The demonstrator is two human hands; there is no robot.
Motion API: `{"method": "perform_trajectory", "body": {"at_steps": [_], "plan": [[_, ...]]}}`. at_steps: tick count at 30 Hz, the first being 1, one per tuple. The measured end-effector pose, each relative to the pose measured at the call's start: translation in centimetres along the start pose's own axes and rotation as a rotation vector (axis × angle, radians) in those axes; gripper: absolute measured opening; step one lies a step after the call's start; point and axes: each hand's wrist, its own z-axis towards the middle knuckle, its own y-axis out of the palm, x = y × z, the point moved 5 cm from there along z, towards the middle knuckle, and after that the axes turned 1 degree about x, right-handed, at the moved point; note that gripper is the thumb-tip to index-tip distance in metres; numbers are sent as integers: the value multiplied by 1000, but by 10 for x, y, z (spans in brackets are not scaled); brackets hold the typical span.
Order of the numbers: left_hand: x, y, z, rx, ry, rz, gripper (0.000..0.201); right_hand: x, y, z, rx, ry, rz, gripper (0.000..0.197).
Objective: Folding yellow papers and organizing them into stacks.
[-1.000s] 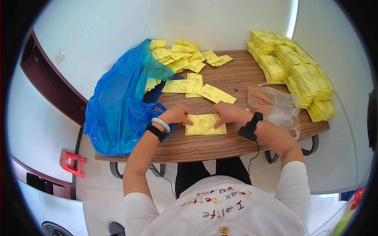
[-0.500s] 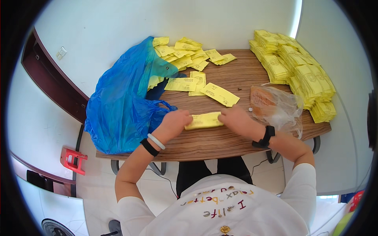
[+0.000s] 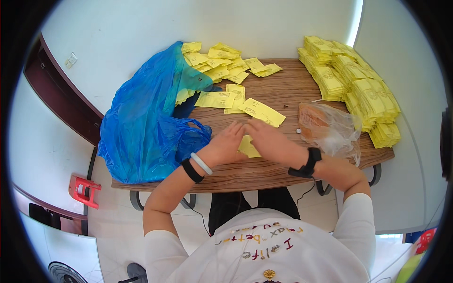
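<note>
A yellow paper packet (image 3: 248, 147) lies near the table's front edge, mostly covered by my hands. Over its left end my left hand (image 3: 224, 144) reaches forward, fingers stretched out and lying close together. My right hand (image 3: 273, 143) comes over it from the other side, its fingers also extended, and the fingertips of both hands nearly meet at the packet's far edge. Just beyond them another yellow packet (image 3: 262, 112) rests at a slant. Farther left, one packet (image 3: 214, 99) overlaps an upright one (image 3: 235, 96).
A big blue plastic bag (image 3: 146, 127) covers the table's left side, with a loose heap of yellow packets (image 3: 219, 61) behind it. Stacked yellow packets (image 3: 351, 85) stand at the right. A clear bag (image 3: 339, 132) with something orange-brown sits before them on the wooden table (image 3: 278, 85).
Both hands have moved inward from the packet's two ends until their fingertips nearly meet. Their fingers have straightened from a pinching hold and now cover most of the packet.
</note>
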Motion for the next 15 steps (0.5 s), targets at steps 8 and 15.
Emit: {"method": "perform_trajectory", "body": {"at_steps": [8, 15], "plan": [[-1, 61, -18, -385, 43, 273, 112, -21, 62, -23, 13, -263, -168, 78], [-1, 50, -27, -236, -12, 175, 112, 7, 57, -54, -249, 97, -87, 91]]}}
